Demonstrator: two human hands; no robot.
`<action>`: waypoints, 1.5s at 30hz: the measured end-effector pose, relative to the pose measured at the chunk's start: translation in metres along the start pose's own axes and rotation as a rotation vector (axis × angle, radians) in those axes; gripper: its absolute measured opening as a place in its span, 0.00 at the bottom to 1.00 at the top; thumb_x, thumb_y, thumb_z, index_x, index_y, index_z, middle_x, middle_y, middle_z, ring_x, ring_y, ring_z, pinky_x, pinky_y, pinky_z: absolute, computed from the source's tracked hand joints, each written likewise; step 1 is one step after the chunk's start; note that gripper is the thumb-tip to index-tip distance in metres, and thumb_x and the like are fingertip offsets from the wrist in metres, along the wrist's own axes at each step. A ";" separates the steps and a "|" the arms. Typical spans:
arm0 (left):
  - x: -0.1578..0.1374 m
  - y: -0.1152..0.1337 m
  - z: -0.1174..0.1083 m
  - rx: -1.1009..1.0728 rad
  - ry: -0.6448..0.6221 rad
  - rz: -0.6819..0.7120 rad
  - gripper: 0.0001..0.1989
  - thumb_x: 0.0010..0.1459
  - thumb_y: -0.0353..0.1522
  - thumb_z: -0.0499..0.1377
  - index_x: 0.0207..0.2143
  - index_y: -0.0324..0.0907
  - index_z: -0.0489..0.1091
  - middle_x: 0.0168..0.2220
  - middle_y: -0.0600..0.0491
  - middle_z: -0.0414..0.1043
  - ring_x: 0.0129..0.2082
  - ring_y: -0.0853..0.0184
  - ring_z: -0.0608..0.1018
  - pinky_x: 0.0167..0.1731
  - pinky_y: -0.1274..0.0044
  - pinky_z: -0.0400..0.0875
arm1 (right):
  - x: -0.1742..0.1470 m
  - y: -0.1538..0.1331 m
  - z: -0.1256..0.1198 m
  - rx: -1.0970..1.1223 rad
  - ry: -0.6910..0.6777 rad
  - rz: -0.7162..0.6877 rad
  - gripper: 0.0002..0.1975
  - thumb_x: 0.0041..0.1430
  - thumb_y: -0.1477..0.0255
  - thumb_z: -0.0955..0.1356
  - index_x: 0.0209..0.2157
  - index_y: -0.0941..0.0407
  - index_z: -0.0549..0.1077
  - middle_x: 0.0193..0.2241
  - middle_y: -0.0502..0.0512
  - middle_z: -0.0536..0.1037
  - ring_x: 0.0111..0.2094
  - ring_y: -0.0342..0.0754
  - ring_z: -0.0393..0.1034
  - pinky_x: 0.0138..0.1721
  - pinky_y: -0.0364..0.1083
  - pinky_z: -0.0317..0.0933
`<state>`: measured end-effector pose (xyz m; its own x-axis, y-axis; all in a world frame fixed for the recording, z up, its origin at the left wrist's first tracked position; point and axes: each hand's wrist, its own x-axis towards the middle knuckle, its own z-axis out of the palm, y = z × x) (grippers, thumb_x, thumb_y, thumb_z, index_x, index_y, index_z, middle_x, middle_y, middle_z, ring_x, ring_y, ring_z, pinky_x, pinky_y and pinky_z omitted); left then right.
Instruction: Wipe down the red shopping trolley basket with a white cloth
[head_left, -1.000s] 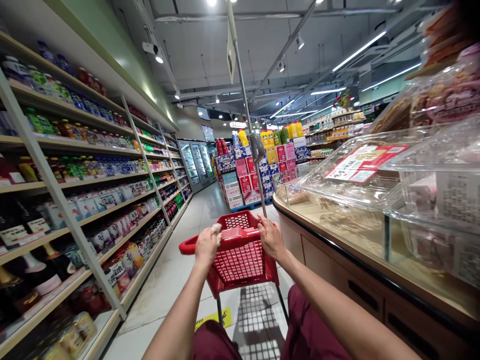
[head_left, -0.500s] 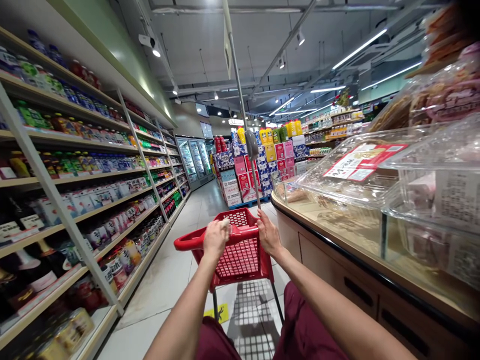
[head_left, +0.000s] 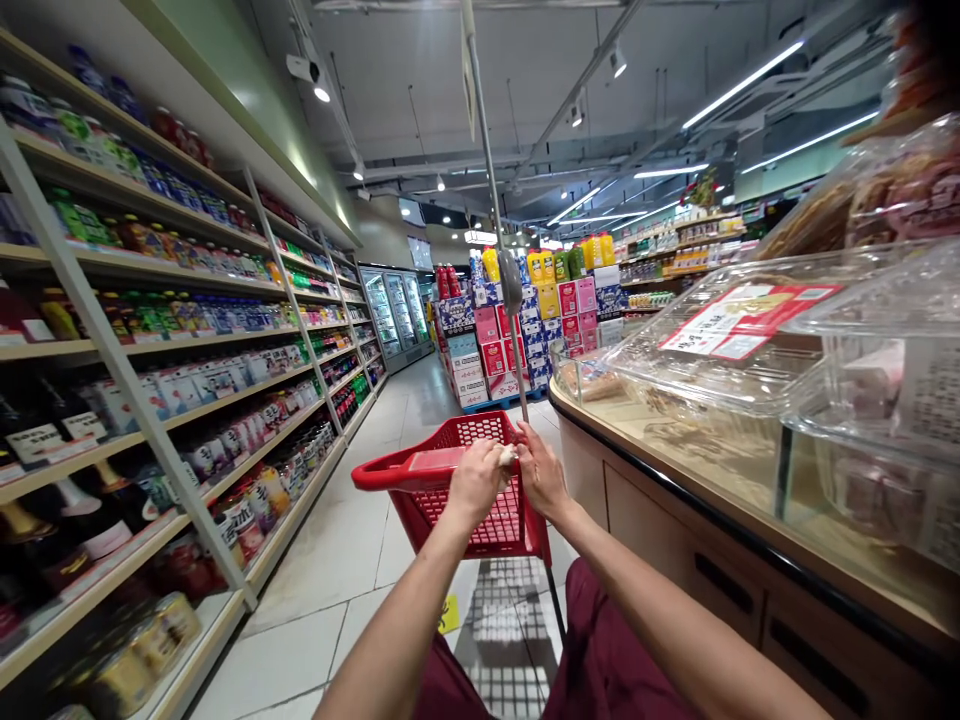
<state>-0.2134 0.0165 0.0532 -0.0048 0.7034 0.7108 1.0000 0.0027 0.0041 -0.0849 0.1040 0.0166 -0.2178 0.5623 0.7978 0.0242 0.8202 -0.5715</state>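
A red plastic shopping cart (head_left: 442, 515) with a grid basket stands in front of me, its long handle (head_left: 379, 474) toward me. My left hand (head_left: 476, 485) is closed over the right part of this handle. A small crumpled white piece (head_left: 508, 455), like tissue, is pinched in its fingers. My right hand (head_left: 541, 472) is closed at the handle's right end, its fingers close beside the white piece. A thin grey pole (head_left: 486, 140) runs down to the right fingertips; whether they touch it I cannot tell.
Shelves of bottles and cans (head_left: 165, 350) line the left. On the right, a wooden counter (head_left: 645, 490) holds clear plastic food boxes (head_left: 720, 350). Stacked drink cartons (head_left: 491, 350) stand ahead, with glass-door fridges (head_left: 397, 315) beyond. A yellow floor sticker (head_left: 450, 613) lies under the cart.
My left hand has slid right along the handle, bringing the white piece up to my right hand. The handle's middle is uncovered. The right hand stays at its end.
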 end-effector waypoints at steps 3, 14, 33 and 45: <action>-0.003 -0.006 -0.002 -0.004 0.001 -0.007 0.12 0.54 0.31 0.52 0.41 0.45 0.69 0.43 0.53 0.72 0.45 0.69 0.71 0.49 0.75 0.66 | -0.001 0.002 -0.002 0.002 -0.029 -0.003 0.22 0.61 0.66 0.54 0.55 0.55 0.58 0.46 0.58 0.71 0.44 0.49 0.66 0.45 0.52 0.61; -0.014 -0.024 -0.010 -0.011 -0.007 0.024 0.13 0.53 0.31 0.52 0.41 0.45 0.68 0.47 0.54 0.70 0.51 0.67 0.68 0.54 0.72 0.62 | 0.005 -0.012 0.008 -0.075 -0.075 -0.016 0.21 0.60 0.68 0.55 0.54 0.57 0.60 0.45 0.58 0.72 0.45 0.49 0.67 0.45 0.50 0.62; -0.028 -0.047 -0.010 0.036 0.044 -0.180 0.14 0.55 0.30 0.49 0.44 0.43 0.67 0.48 0.52 0.69 0.52 0.67 0.67 0.55 0.68 0.60 | 0.008 -0.009 0.013 -0.082 -0.120 -0.044 0.20 0.58 0.69 0.57 0.51 0.57 0.64 0.42 0.57 0.74 0.43 0.50 0.68 0.47 0.54 0.60; -0.035 -0.053 -0.014 0.049 0.048 -0.163 0.15 0.56 0.32 0.48 0.45 0.45 0.66 0.48 0.54 0.69 0.51 0.67 0.67 0.55 0.70 0.60 | 0.008 -0.008 0.007 -0.006 -0.083 -0.029 0.20 0.58 0.68 0.57 0.50 0.55 0.66 0.38 0.55 0.75 0.39 0.48 0.69 0.44 0.51 0.62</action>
<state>-0.2663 -0.0179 0.0383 -0.1659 0.6564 0.7359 0.9848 0.1493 0.0889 -0.0937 0.1009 0.0265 -0.2983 0.5276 0.7954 0.0227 0.8370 -0.5467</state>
